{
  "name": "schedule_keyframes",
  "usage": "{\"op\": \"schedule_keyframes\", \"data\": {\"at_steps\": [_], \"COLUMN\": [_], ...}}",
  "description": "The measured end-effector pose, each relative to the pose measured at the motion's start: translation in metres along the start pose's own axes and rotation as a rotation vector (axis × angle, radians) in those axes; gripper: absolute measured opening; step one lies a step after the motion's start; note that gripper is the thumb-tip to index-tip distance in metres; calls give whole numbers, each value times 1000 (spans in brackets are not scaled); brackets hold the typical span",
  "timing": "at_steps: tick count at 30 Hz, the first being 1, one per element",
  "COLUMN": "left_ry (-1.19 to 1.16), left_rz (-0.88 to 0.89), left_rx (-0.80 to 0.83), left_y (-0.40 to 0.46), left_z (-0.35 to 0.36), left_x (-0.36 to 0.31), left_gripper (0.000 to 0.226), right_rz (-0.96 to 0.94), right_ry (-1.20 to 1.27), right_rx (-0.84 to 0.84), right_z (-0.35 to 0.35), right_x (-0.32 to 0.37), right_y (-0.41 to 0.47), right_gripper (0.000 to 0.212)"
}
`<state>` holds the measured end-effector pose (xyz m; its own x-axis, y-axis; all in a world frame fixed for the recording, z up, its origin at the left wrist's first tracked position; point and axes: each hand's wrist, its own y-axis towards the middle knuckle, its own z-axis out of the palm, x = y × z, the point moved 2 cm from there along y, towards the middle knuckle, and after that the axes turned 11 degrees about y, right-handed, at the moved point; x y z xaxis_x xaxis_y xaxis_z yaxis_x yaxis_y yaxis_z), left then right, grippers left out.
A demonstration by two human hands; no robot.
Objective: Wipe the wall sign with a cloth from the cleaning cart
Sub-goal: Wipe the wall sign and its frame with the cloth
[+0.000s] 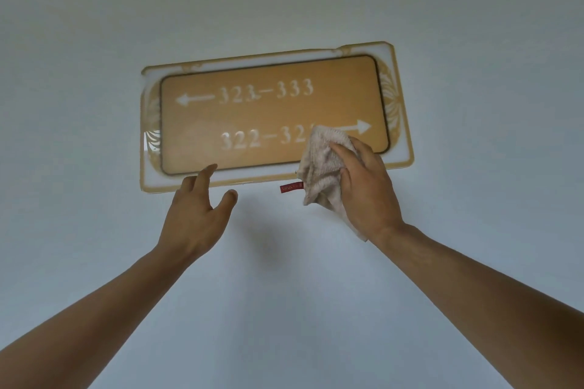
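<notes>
A gold wall sign [268,110] with white room numbers and two arrows hangs on the wall above me, slightly tilted. My right hand [366,186] presses a bunched beige cloth [322,164] with a small red label against the sign's lower right part, covering the end of the lower number. My left hand [196,215] is raised with fingers spread, its fingertips at the sign's lower edge, holding nothing.
A plain pale wall [94,25] fills the whole view around the sign. Both my bare forearms reach up from the lower corners. The cleaning cart is out of view.
</notes>
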<state>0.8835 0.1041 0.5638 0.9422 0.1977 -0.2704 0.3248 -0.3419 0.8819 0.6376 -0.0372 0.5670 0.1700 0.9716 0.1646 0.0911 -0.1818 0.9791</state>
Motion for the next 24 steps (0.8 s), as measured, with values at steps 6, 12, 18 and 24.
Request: {"op": "schedule_keyframes", "data": {"at_steps": [6,12,18,24], "left_ry": [259,335,325,288], "left_rz": [146,166,199,270], "left_rx": [-134,-195,-217,-247], "left_y": [55,84,103,119], "left_z": [23,45,58,66], "left_x": [-18,-23,-20,-38], "left_gripper": [69,74,75,74], "right_rz": [-44,-51,-111,-139], "right_ry": [-113,-136,-191,-283], "right_rx": [-71,-103,-171,-226], "right_z": [3,7,12,-11], "right_x": [-58,-81,-91,-94], "right_y": [54,79,91,92], "right_gripper": [58,60,46,46]}}
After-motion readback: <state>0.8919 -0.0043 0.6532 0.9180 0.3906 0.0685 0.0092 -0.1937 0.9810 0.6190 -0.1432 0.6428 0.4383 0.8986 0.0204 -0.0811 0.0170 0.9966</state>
